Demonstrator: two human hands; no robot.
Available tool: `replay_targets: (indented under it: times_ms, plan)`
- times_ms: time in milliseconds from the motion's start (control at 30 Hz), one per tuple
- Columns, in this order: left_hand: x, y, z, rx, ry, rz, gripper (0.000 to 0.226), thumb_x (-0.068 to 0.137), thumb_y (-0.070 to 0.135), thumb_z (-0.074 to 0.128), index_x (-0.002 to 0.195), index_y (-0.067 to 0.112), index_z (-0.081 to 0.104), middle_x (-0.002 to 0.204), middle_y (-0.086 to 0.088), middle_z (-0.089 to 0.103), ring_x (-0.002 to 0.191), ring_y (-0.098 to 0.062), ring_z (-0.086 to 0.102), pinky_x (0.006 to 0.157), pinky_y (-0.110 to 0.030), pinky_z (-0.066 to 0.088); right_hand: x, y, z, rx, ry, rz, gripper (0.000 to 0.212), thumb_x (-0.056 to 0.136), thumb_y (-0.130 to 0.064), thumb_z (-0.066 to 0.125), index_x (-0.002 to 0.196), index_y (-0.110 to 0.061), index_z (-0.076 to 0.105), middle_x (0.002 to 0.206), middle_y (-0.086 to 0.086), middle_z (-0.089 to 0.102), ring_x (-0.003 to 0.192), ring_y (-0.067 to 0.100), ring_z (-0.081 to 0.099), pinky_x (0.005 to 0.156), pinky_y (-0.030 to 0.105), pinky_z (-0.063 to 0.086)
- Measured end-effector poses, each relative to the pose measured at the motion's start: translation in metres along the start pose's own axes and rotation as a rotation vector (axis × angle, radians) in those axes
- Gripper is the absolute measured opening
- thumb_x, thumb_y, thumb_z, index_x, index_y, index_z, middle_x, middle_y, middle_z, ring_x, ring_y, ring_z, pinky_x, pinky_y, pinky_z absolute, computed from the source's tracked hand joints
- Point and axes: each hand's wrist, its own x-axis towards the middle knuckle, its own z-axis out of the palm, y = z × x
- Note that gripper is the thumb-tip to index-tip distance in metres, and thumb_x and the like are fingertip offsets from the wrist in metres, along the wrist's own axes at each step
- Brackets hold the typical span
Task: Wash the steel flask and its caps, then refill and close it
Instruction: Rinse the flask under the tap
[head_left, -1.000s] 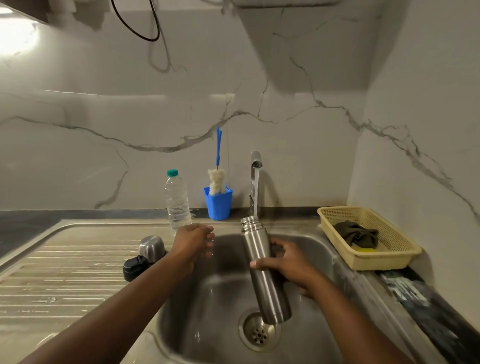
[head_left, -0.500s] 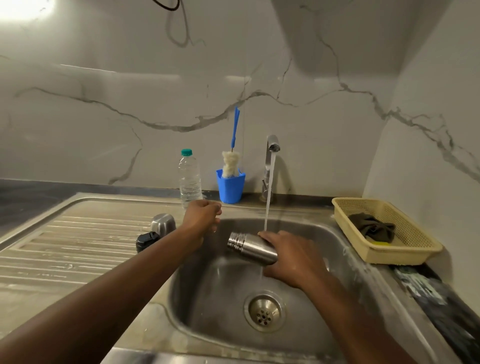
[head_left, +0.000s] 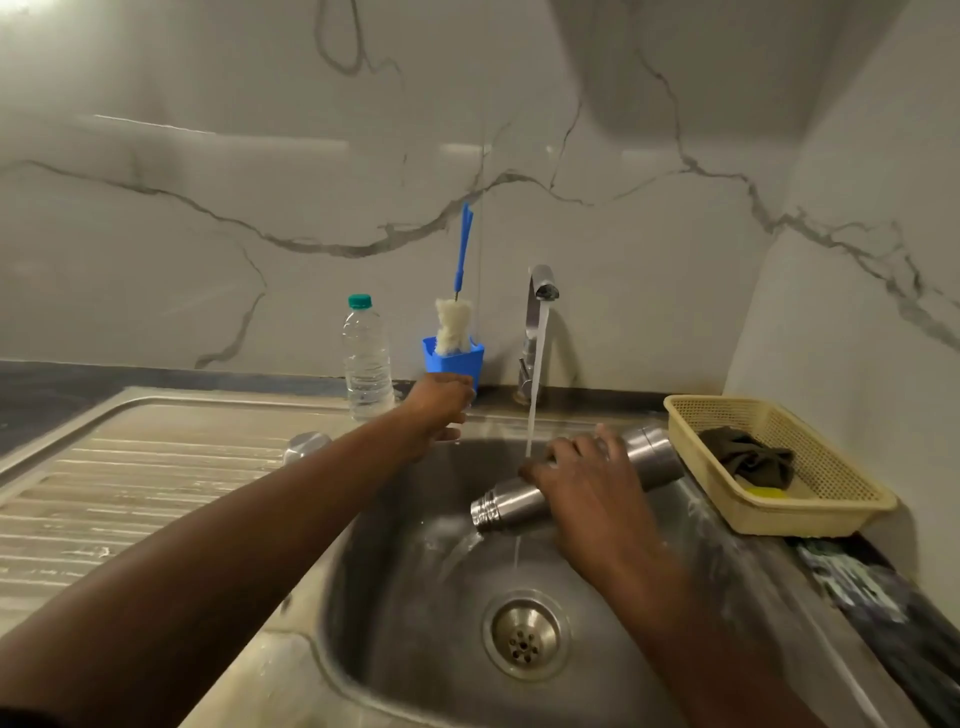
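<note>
The steel flask (head_left: 506, 504) lies nearly on its side over the sink (head_left: 395, 597), its open mouth pointing down-left with water spilling from it. My right hand (head_left: 587, 478) grips its middle from above. Water runs from the tap (head_left: 540, 283) onto my right hand and the flask. My left hand (head_left: 441, 405) reaches out, fingers curled, to the base of the blue cup (head_left: 457, 358) that holds a bottle brush (head_left: 454, 325); whether it grips anything is hidden. A steel cap (head_left: 306, 447) sits on the drainboard, partly behind my left forearm.
A plastic water bottle (head_left: 366, 358) stands left of the blue cup at the wall. A yellow basket (head_left: 841, 499) with a dark cloth (head_left: 748, 457) sits right of the sink. The ribbed drainboard (head_left: 156, 493) stretches to the left. The drain (head_left: 524, 634) lies below the flask.
The tap now runs. My right hand tipped the flask from upright onto its side, and water pours out. My left hand moved away from me toward the blue cup.
</note>
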Motion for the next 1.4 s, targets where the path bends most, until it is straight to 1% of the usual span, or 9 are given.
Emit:
replay_targets:
  times_ms: [200,367,500,667,767,867,1000,1200,1400]
  plan:
    - [0.019,0.015,0.033,0.039,-0.071,0.071,0.042,0.105,0.009,0.045,0.145,0.007,0.057,0.146,-0.020,0.059,0.107,-0.024,0.056,0.105,-0.050,0.052,0.000,0.002,0.002,0.005,0.002,-0.016,0.072,0.088,-0.031,0.077,0.152,-0.036,0.045,0.154,0.004,0.049,0.148,0.028,0.035,0.126,0.058,0.004]
    - [0.032,0.029,0.051,0.138,-0.093,0.152,0.040,0.107,0.007,0.043,0.142,-0.005,0.058,0.135,-0.024,0.063,0.099,-0.022,0.056,0.093,-0.038,0.052,0.001,0.004,0.007,0.016,-0.043,0.002,0.077,0.090,-0.032,0.076,0.156,-0.038,0.037,0.161,0.006,0.041,0.152,0.030,0.028,0.125,0.059,-0.002]
    - [0.031,0.036,0.058,0.316,-0.175,0.211,0.037,0.107,-0.004,0.041,0.135,0.002,0.065,0.115,-0.009,0.065,0.092,-0.012,0.062,0.081,-0.022,0.054,0.003,0.005,0.008,-0.002,-0.083,-0.018,0.081,0.089,-0.031,0.076,0.158,-0.035,0.034,0.162,0.007,0.038,0.153,0.032,0.026,0.125,0.061,-0.001]
    - [0.030,0.039,0.050,0.450,-0.250,0.265,0.050,0.104,-0.007,0.044,0.150,0.007,0.053,0.147,-0.011,0.058,0.115,-0.013,0.052,0.095,-0.024,0.042,0.002,0.006,0.006,0.019,-0.082,-0.023,0.081,0.089,-0.031,0.076,0.158,-0.036,0.033,0.162,0.006,0.039,0.153,0.030,0.027,0.126,0.061,-0.003]
    - [0.027,0.035,0.038,0.489,-0.244,0.316,0.047,0.104,0.004,0.053,0.150,0.011,0.053,0.146,-0.009,0.060,0.118,-0.015,0.057,0.100,-0.029,0.049,0.001,0.007,-0.001,0.065,-0.025,-0.006,0.079,0.090,-0.029,0.075,0.157,-0.038,0.035,0.161,0.003,0.039,0.153,0.027,0.027,0.126,0.060,-0.005]
    - [0.011,0.030,0.022,0.476,-0.471,0.309,0.044,0.098,0.009,0.066,0.141,0.015,0.060,0.130,-0.005,0.067,0.118,-0.023,0.066,0.105,-0.041,0.056,-0.001,0.010,-0.008,0.095,0.085,0.013,0.079,0.088,-0.025,0.075,0.156,-0.040,0.037,0.157,0.001,0.045,0.151,0.025,0.031,0.126,0.059,-0.012]
    - [-0.025,0.024,0.009,0.701,-0.724,0.345,0.048,0.083,0.007,0.083,0.129,0.015,0.071,0.121,-0.004,0.075,0.111,-0.021,0.071,0.097,-0.033,0.060,-0.003,0.010,-0.011,0.102,0.134,0.023,0.076,0.087,-0.019,0.073,0.153,-0.039,0.043,0.153,-0.001,0.048,0.150,0.024,0.033,0.127,0.059,-0.010]
    - [-0.054,0.002,0.018,0.819,-0.511,0.477,0.043,0.063,0.025,0.099,0.100,0.023,0.078,0.096,0.004,0.080,0.088,-0.014,0.075,0.086,-0.035,0.062,-0.002,0.008,-0.006,0.094,0.209,-0.031,0.077,0.072,-0.041,0.087,0.142,-0.030,0.058,0.140,-0.002,0.063,0.142,0.025,0.047,0.127,0.061,0.010]
    - [-0.072,-0.005,0.000,0.638,-0.375,0.331,0.065,0.050,0.044,0.094,0.105,0.017,0.076,0.098,-0.004,0.079,0.092,-0.021,0.076,0.089,-0.044,0.063,-0.005,0.011,-0.009,0.190,0.388,0.014,0.077,0.077,-0.028,0.078,0.149,-0.023,0.052,0.155,0.003,0.050,0.152,0.028,0.034,0.127,0.056,0.018]
